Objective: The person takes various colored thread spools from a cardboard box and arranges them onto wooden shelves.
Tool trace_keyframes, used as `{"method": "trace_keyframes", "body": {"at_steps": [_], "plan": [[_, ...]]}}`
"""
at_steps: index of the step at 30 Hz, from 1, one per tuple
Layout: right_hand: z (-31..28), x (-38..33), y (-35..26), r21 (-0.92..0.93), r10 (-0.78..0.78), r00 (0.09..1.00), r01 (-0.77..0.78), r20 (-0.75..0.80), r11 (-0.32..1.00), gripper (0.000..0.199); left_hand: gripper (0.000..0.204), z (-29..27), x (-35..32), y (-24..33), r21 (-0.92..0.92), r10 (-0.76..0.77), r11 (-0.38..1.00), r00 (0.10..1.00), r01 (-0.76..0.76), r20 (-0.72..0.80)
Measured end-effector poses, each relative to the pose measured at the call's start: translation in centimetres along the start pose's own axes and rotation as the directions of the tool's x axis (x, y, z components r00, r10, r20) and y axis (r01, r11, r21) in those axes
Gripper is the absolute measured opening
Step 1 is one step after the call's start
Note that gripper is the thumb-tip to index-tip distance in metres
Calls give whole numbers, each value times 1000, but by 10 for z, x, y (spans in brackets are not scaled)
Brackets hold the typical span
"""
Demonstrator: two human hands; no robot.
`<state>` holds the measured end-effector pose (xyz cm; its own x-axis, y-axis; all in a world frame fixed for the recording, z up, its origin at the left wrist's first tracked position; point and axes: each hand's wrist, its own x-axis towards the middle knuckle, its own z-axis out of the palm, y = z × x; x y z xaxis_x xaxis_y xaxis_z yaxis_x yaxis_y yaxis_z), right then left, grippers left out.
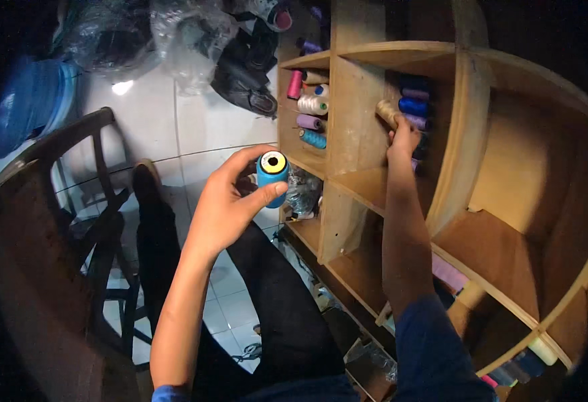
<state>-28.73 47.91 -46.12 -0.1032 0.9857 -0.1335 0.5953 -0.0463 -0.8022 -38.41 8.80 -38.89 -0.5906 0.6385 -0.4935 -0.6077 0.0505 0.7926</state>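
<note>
My left hand (223,197) is closed around a blue thread spool (272,179), held upright with its yellow-and-white top end facing up. Reaching into a compartment of the wooden shelf, my right hand (404,136) grips a tan thread spool (387,112). Beside that hand lie a bright blue spool (413,106) and several dark and purple spools, partly hidden by the hand and forearm. In the compartment to the left rest a pink spool (294,85), a cream spool (312,104), a lilac spool (309,122) and a turquoise spool (313,139).
The shelf's upright divider (451,134) stands right of my right arm. A wooden chair (103,167) is at the left. Black shoes (243,74) and plastic-wrapped bundles (193,40) lie on the tiled floor. Plastic bags (302,191) fill a lower compartment.
</note>
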Motion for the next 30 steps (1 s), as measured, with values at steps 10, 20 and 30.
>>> {"method": "trace_keyframes", "body": {"at_steps": [10,20,30], "plan": [[20,149,-10,-410,-435,899,381,-44,829,70,42,15,59,-89,51,-75,996,995,71,73],[45,155,-22,-765,-416,902,190,-110,615,72,43,8,72,-79,108,-69,992,997,64,43],[55,149,-10,-634,-447,862,209,-241,745,68,41,8,74,-74,164,-31,986,998,21,59]]}}
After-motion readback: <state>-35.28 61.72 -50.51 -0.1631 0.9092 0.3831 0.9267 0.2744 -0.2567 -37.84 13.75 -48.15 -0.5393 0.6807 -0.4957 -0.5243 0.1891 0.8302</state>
